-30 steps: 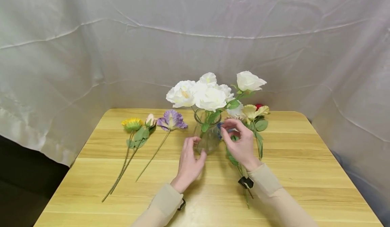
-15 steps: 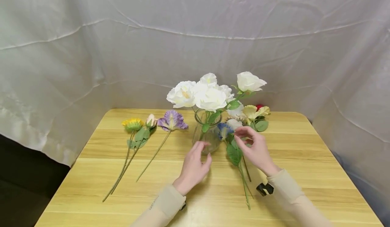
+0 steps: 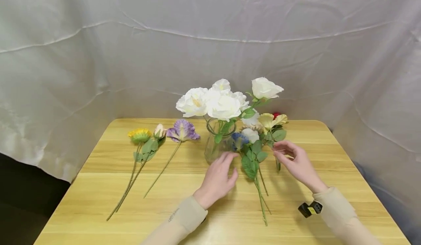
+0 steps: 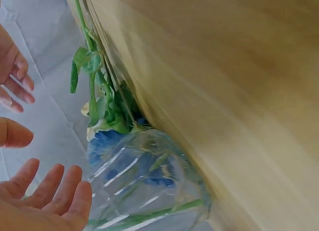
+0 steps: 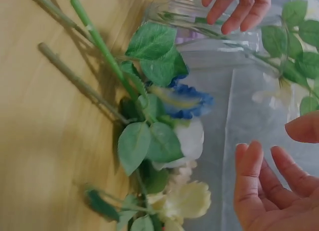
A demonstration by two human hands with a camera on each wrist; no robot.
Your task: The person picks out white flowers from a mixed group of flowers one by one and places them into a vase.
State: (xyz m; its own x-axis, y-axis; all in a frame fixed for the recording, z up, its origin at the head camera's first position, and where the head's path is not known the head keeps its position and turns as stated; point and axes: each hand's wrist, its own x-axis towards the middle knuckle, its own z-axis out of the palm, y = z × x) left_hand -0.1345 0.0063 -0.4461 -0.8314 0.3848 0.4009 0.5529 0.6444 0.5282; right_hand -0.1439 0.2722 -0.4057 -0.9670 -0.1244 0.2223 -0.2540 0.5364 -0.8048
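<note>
A clear glass vase (image 3: 210,151) holds several white flowers (image 3: 223,106), with one white rose (image 3: 266,87) leaning out to the right. My left hand (image 3: 217,181) is in front of the vase, fingers loosely bent and holding nothing; its fingertips overlap the vase's lower right side in the head view. To the right, my right hand (image 3: 297,164) hovers with nothing in its fingers, beside a pile of loose stems. In that pile are a blue flower (image 5: 192,101), a white rose (image 3: 250,135) with green leaves (image 3: 251,164), and a pale yellow flower (image 5: 187,201).
On the left of the wooden table (image 3: 98,186) lie a yellow flower (image 3: 139,135), a pale pink rosebud (image 3: 160,131) and a purple flower (image 3: 183,131), stems toward the front. A red flower (image 3: 277,116) shows at the back right. Grey cloth (image 3: 210,55) hangs behind the table.
My right hand has moved from beside the vase out to the right, past the blue flower. My left hand has shifted slightly right and toward the front. The vase stays in place.
</note>
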